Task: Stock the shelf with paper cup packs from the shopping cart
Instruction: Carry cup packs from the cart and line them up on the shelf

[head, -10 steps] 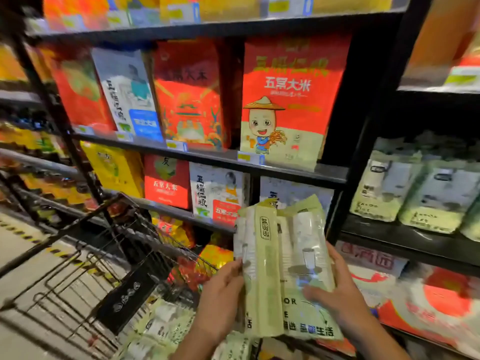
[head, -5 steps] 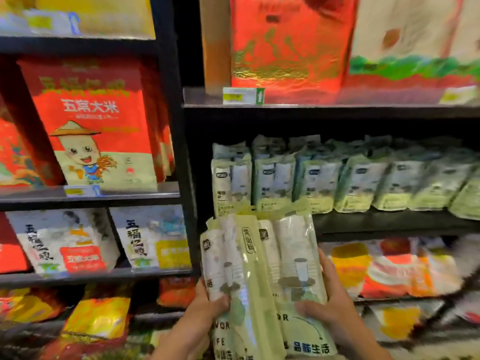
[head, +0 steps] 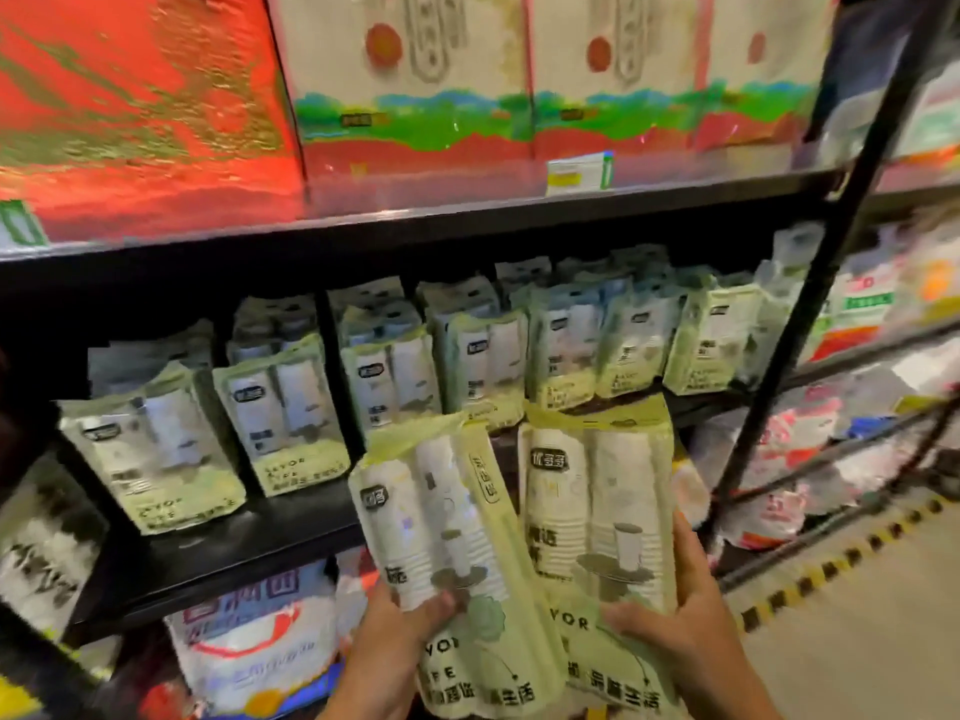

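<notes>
L pack [head: 447, 537] btm in L grip [head: 389, 646]; R pack [head: 597, 511] btm in R grip [head: 691, 626].

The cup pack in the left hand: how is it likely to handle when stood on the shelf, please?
Probably light: the left hand holds the cup pack by its lower end. Its glossy film looks slippery, so it may slide. Tall and narrow, it could tip once stood on the shelf.

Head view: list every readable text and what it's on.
"VOR": held right pack, lower front.
"VO", "F E": held left pack, lower front.
"生活": bottom of both held packs.
"AVOR": shelf pack, second from left.
Blurred, unreadable: pack logos, price tag, upper bags, lower bag.
</notes>
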{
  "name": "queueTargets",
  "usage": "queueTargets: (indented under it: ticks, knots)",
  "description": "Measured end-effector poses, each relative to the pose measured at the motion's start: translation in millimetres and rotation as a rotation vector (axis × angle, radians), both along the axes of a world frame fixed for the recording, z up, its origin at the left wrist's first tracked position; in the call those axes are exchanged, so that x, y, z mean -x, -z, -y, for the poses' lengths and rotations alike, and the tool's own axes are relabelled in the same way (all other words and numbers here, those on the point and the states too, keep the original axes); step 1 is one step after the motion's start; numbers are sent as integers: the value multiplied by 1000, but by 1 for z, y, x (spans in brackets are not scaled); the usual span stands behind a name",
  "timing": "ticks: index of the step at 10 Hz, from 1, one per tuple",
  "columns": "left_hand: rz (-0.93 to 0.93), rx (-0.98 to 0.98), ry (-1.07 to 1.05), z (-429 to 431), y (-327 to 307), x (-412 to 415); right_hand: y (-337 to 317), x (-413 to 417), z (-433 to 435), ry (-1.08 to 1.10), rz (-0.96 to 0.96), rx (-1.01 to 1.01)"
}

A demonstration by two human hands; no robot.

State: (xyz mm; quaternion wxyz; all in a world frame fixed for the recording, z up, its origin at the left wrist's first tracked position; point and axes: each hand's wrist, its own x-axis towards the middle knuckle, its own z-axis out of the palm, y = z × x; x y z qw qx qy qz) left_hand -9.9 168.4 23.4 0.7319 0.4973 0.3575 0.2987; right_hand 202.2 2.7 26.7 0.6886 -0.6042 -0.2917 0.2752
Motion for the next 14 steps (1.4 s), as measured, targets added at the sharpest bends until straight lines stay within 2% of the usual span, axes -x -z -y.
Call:
queueTargets:
  ticks: [1, 2, 3, 4, 6, 7, 9, 11, 12, 13, 14]
  knots:
    - [-82, -39, -42, -8, 3, -37, 11, -29, 17, 132, -55, -6]
    - [-119, -122, -36, -22, 9, -79, 25, -52, 31, 384, -107, 29]
    - [-85, -198, -51, -44, 18, -118, 31, -75, 34, 537, -142, 64]
    - [-38, -237, -9, -58, 15, -154, 35, -96, 30, 602, -129, 92]
    - [-14, -222, 43, -91, 8, -249, 14, -162, 1, 602, -24, 146]
    - [-15, -239, 95, -114, 4, -302, 5, -208, -25, 607, 110, 189]
    - [-33, -303, 67, -158, 29, -363, 18, -274, -75, 651, 249, 270]
    - [-127, -364, -21, -162, 43, -375, 32, -312, -112, 680, 152, 244]
    - [-266, -413, 104, -175, 47, -378, 30, -337, -122, 628, 145, 179]
    - [-498, -428, -27, -180, 95, -384, 39, -369, -132, 462, 235, 183]
    - [-322, -338, -198, -174, 94, -401, 46, -391, -145, 325, 290, 253]
